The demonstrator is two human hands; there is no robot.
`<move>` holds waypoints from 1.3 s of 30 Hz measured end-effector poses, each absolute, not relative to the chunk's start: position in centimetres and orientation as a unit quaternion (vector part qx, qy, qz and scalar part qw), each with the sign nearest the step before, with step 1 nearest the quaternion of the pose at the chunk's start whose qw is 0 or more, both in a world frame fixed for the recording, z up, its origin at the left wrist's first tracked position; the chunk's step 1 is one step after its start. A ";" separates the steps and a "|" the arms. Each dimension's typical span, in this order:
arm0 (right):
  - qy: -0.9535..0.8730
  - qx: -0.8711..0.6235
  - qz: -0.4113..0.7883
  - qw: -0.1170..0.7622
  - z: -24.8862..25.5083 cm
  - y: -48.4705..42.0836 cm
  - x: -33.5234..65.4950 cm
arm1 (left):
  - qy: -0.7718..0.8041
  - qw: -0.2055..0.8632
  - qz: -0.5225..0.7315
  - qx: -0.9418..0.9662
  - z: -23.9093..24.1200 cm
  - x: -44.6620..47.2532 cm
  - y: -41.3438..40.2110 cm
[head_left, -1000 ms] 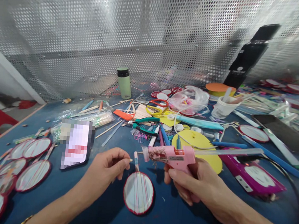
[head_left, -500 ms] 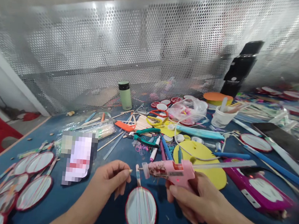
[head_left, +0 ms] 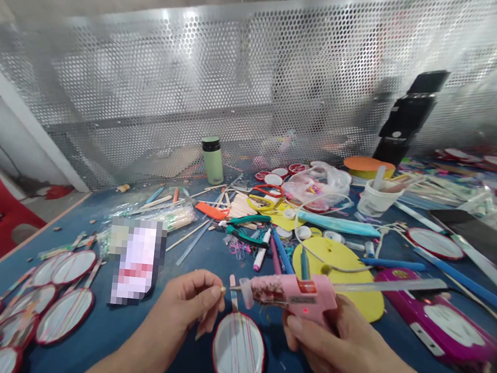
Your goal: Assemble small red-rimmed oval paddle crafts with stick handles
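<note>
My right hand [head_left: 325,340] is wrapped around the handle of a pink glue gun [head_left: 295,296], which points left. A long translucent glue stick [head_left: 392,284] sticks out of its back. Beside the nozzle, my left hand [head_left: 189,301] pinches a small pale piece [head_left: 223,290] between thumb and forefinger; its kind is too small to make out. The nozzle tip almost meets this piece; I cannot tell whether they touch. Below and between my hands lies a round white disc with a red rim [head_left: 238,355], threads stretched across it and a flat stick handle pointing away from me.
Several similar discs [head_left: 64,315] are piled at left. Beyond my hands lie green-handled pliers [head_left: 244,233], markers [head_left: 262,249], a yellow foam disc [head_left: 368,292] and a white cup [head_left: 377,199]. A purple power strip [head_left: 442,319] sits at right. A green bottle [head_left: 213,162] stands near the perforated metal screen [head_left: 160,96].
The glue gun's nozzle and my left fingertips have come closer together. The whole view has shifted slightly, so things on the table appear a little further right.
</note>
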State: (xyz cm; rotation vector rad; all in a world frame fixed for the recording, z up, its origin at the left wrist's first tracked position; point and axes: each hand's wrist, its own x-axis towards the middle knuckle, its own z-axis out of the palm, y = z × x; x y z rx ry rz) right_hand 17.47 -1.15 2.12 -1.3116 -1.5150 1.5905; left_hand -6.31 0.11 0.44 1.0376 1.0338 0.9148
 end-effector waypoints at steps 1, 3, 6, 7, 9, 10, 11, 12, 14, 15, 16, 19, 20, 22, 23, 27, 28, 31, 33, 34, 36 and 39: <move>-0.565 -0.493 0.596 0.287 2.1 -1.2 17.5 | 0.455 0.650 0.402 0.457 0.4 -6.3 0.1; -0.562 -0.496 0.597 0.287 2.0 -1.2 17.5 | 0.458 0.647 0.398 0.462 0.3 -6.3 0.2; -0.565 -0.492 0.596 0.287 1.8 -1.2 17.5 | 0.468 0.633 0.397 0.471 0.2 -6.3 0.2; -0.569 -0.492 0.592 0.288 1.7 -1.1 17.5 | 0.472 0.629 0.397 0.473 0.2 -6.3 0.3; -0.575 -0.483 0.592 0.292 1.6 -0.9 17.7 | 0.476 0.626 0.400 0.472 0.2 -6.2 0.3; -0.575 -0.473 0.600 0.293 1.6 -0.8 17.8 | 0.477 0.625 0.400 0.471 0.2 -6.2 0.4; -0.571 -0.462 0.612 0.294 1.6 -0.7 17.9 | 0.477 0.625 0.401 0.471 0.2 -6.1 0.4; -0.564 -0.453 0.624 0.294 1.6 -0.6 18.0 | 0.476 0.625 0.403 0.470 0.2 -6.1 0.5; -0.552 -0.450 0.636 0.298 1.6 -0.5 18.2 | 0.476 0.623 0.405 0.470 0.3 -6.1 0.6; -0.553 -0.454 0.633 0.296 1.5 -0.5 18.3 | 0.478 0.623 0.405 0.468 0.3 -6.0 0.6; -0.558 -0.458 0.626 0.294 1.4 -0.5 18.3 | 0.480 0.623 0.404 0.466 0.4 -6.0 0.6; -0.572 -0.477 0.599 0.292 0.8 -0.6 18.1 | 0.485 0.623 0.402 0.463 0.5 -6.1 0.7; -0.573 -0.485 0.593 0.291 0.6 -0.7 18.1 | 0.484 0.624 0.403 0.463 0.5 -6.1 0.7; -0.574 -0.496 0.588 0.282 0.5 -0.8 18.0 | 0.480 0.626 0.400 0.467 0.4 -6.1 0.7; -0.576 -0.495 0.590 0.273 0.7 -0.9 17.9 | 0.479 0.626 0.398 0.469 0.4 -6.1 0.7; -0.568 -0.498 0.600 0.262 2.0 -1.2 17.8 | 0.482 0.622 0.402 0.468 0.5 -6.1 0.4; -0.563 -0.501 0.602 0.265 2.3 -1.2 17.8 | 0.482 0.622 0.406 0.465 0.5 -6.1 0.4; -0.555 -0.502 0.605 0.271 3.0 -1.3 17.6 | 0.481 0.624 0.403 0.465 0.6 -6.1 0.3; -0.558 -0.495 0.608 0.270 2.9 -1.3 17.7 | 0.481 0.626 0.398 0.468 0.5 -6.1 0.3; -0.565 -0.490 0.608 0.268 2.8 -1.4 17.7 | 0.481 0.627 0.396 0.468 0.6 -6.2 0.3; -0.577 -0.479 0.605 0.268 2.4 -1.4 17.8 | 0.482 0.626 0.394 0.470 0.6 -6.2 0.2; -0.583 -0.466 0.607 0.274 1.7 -1.4 18.0 | 0.486 0.622 0.389 0.475 0.9 -6.1 0.0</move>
